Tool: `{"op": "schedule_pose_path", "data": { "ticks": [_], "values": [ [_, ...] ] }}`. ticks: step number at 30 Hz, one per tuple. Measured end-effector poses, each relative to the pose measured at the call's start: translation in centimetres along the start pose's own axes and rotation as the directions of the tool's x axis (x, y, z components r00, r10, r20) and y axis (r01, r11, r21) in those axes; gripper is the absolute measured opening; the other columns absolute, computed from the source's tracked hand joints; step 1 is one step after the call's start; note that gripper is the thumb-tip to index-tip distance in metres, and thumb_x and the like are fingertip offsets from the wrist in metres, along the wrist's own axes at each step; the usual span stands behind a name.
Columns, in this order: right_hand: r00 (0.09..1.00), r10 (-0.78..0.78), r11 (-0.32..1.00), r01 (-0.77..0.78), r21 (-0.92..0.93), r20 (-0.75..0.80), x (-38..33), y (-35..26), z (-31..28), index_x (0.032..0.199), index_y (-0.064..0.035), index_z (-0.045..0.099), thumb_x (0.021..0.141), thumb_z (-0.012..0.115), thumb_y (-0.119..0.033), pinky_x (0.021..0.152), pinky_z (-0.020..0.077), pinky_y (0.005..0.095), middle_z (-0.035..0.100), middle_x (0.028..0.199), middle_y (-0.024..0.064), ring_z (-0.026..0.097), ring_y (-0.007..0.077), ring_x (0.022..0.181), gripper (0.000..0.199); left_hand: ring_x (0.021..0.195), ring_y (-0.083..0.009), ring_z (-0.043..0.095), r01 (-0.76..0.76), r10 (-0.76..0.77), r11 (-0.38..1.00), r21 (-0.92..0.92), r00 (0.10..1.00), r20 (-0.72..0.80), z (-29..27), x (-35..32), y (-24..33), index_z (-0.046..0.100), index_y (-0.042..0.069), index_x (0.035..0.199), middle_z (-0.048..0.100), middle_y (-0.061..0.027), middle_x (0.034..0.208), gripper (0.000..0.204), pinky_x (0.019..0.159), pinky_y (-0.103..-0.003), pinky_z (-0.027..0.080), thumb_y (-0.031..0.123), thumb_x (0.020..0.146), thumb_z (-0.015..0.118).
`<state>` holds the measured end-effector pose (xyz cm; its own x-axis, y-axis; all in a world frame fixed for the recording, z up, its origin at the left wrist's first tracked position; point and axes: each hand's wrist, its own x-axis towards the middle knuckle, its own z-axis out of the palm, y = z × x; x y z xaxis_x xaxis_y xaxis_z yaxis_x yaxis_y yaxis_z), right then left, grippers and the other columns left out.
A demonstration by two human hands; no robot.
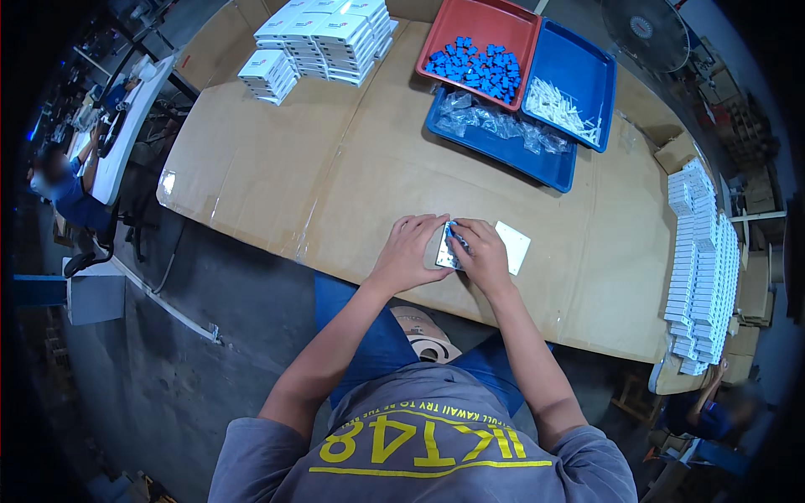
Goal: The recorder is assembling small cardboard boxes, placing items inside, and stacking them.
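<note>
Near the front edge of the table, my left hand (406,256) grips a small white open case (445,258) from its left side, thumb at the near end and fingers at the far end. My right hand (486,258) is bent over the case, its fingertips closed on a small blue piece (456,241) inside it. The fingers partly cover the piece and the inside of the case. A flat white panel (515,245) with small dark dots lies just right of my right hand, partly behind it.
Stacks of white boxes (323,38) stand at the far left; more stacked boxes (700,268) line the right edge. A red tray (503,21) holds blue pieces, one blue tray (579,50) white sticks, another blue tray (503,155) clear bags. People sit at both sides.
</note>
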<state>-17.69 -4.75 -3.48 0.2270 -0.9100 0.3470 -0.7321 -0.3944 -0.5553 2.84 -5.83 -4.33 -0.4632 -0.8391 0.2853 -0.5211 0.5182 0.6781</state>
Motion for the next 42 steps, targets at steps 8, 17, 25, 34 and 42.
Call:
{"op": "schedule_pose_path", "data": {
  "ticks": [8, 17, 25, 34, 42],
  "values": [
    [0.997, -0.021, 0.984, 0.033, -0.174, 0.068, -0.2, -1.7, -0.5, 0.112, -0.0018, 0.077, 0.091, 0.074, -0.019, 0.105, 0.0472, 0.0519, 0.07, 0.124, 0.0132, 0.063, 0.0324, 0.122, 0.028, 0.137, -0.0323, 0.05, -0.003, 0.003, 1.0, -0.01, 1.0, 0.011, 0.5, 0.0, -0.6, 0.052, 0.008, 0.148, 0.058, -0.0131, 0.144, 0.092, 0.118, -0.046, 0.035, 0.034, 0.067, 0.089],
    [0.986, 0.168, 0.986, -0.168, -0.022, 0.011, -1.9, 0.8, -5.1, 0.127, -0.0046, 0.073, 0.094, 0.072, -0.018, 0.119, 0.0379, 0.0543, 0.054, 0.152, 0.0165, 0.049, 0.0369, 0.142, 0.036, 0.14, -0.0361, 0.045, 0.02, -0.022, 1.0, -0.016, 0.997, -0.08, 0.1, -0.4, -0.4, 0.045, 0.006, 0.153, 0.049, -0.0184, 0.151, 0.097, 0.12, -0.048, 0.033, 0.036, 0.071, 0.086],
    [0.931, 0.32, 0.947, -0.313, -0.064, 0.176, -6.7, 3.7, -9.1, 0.128, -0.0064, 0.072, 0.081, 0.086, -0.016, 0.111, 0.0491, 0.0434, 0.054, 0.15, 0.0182, 0.054, 0.0362, 0.136, 0.05, 0.133, -0.0377, 0.045, -0.008, 0.007, 0.988, 0.157, 1.0, 0.007, -0.1, -0.4, 1.5, 0.044, 0.007, 0.154, 0.049, -0.0177, 0.137, 0.102, 0.116, -0.05, 0.034, 0.049, 0.071, 0.087],
    [0.935, 0.3, 0.953, -0.302, -0.02, 0.187, -6.4, 5.2, -9.2, 0.124, -0.0062, 0.073, 0.076, 0.089, -0.016, 0.114, 0.045, 0.0425, 0.053, 0.146, 0.017, 0.047, 0.0365, 0.141, 0.051, 0.126, -0.0382, 0.047, -0.005, 0.016, 0.98, 0.197, 0.999, -0.052, 1.7, -0.6, 2.3, 0.045, 0.005, 0.153, 0.05, -0.0187, 0.129, 0.099, 0.113, -0.051, 0.036, 0.043, 0.072, 0.088],
    [0.926, 0.29, 0.933, -0.33, 0.146, 0.242, -5.0, 5.5, -10.5, 0.114, -0.0026, 0.074, 0.093, 0.075, -0.023, 0.097, 0.0517, 0.0367, 0.07, 0.112, 0.013, 0.065, 0.0256, 0.109, 0.03, 0.129, -0.0387, 0.05, 0.025, -0.081, 0.976, -0.218, 0.965, -0.25, 2.2, -1.9, 2.5, 0.034, 0.003, 0.159, 0.05, -0.0228, 0.135, 0.098, 0.113, -0.049, 0.04, 0.031, 0.078, 0.083]
  ]
}}
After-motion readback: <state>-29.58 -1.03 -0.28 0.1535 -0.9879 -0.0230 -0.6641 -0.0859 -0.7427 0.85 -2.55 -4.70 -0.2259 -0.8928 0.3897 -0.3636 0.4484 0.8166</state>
